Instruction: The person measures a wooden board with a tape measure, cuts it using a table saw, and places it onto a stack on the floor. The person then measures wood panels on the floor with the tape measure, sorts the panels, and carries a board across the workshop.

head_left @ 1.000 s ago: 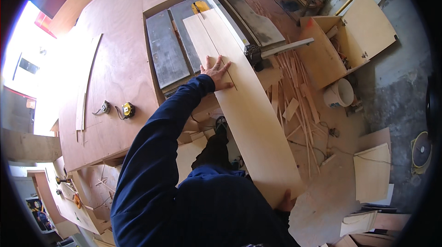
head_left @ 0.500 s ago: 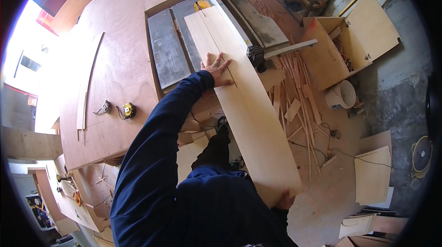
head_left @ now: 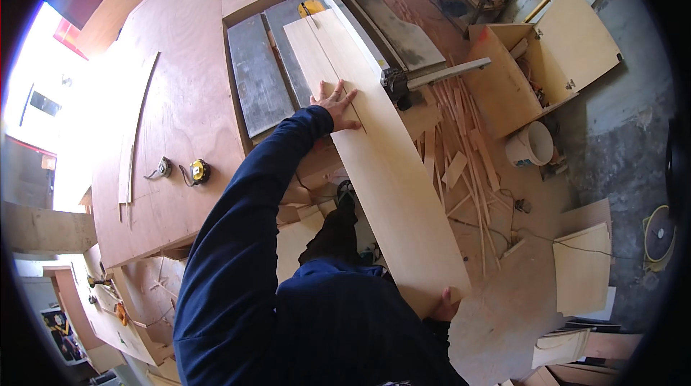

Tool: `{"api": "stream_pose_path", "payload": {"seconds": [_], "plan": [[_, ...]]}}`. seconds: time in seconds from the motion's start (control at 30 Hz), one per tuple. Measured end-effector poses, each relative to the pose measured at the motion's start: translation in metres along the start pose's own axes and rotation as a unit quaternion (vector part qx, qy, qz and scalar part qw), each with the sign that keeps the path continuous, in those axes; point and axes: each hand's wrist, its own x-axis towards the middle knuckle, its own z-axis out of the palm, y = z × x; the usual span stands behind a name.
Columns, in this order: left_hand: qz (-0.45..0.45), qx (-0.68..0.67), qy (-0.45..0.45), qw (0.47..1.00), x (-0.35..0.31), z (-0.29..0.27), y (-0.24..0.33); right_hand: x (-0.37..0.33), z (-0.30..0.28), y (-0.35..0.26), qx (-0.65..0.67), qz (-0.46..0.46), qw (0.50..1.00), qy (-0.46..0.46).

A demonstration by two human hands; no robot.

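A long pale plywood board (head_left: 407, 206) lies on the grey metal table saw (head_left: 260, 76) at its far end, and its near end reaches back beside my body. One straight dark cut line runs along the board from the far end to just past my left hand (head_left: 335, 107). That hand presses flat on the board's left part, fingers spread. Down at the near right corner, my right hand (head_left: 445, 305) grips the board's end, thumb at the edge and the other fingers mostly hidden. A yellow blade guard (head_left: 311, 8) stands at the far end, and the metal fence (head_left: 350, 26) runs along the right.
A wide wooden worktop (head_left: 173, 91) surrounds the saw's left side, with two tape measures (head_left: 199, 171) and thin strips (head_left: 137, 134). Wood offcuts (head_left: 464, 163) litter the floor at right, near a white bucket (head_left: 531, 145), an open wooden cabinet (head_left: 504, 80) and a cable (head_left: 551, 235).
The view has shifted slightly. A little more of my right hand's thumb shows at the board's end. The board and my left hand look nearly unmoved on the saw.
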Motion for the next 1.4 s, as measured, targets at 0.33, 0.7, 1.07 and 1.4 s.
{"api": "stream_pose_path", "payload": {"seconds": [0.33, 0.7, 1.07, 1.4], "plan": [[-0.001, 0.006, -0.010, 1.000, 0.010, -0.006, -0.008, 0.011, -0.019, 0.021, -0.281, -0.065, 0.957, 0.034], [0.063, 0.134, -0.048, 0.988, 0.010, 0.010, 0.010, 0.014, -0.014, 0.025, -0.142, 0.024, 0.987, 0.064], [0.026, 0.055, -0.011, 0.998, 0.024, 0.010, -0.004, 0.017, 0.007, 0.017, -0.093, 0.050, 0.992, 0.063], [-0.064, 0.024, 0.074, 0.995, 0.016, 0.025, 0.002, 0.021, 0.028, 0.020, -0.077, 0.038, 0.987, 0.133]]}}
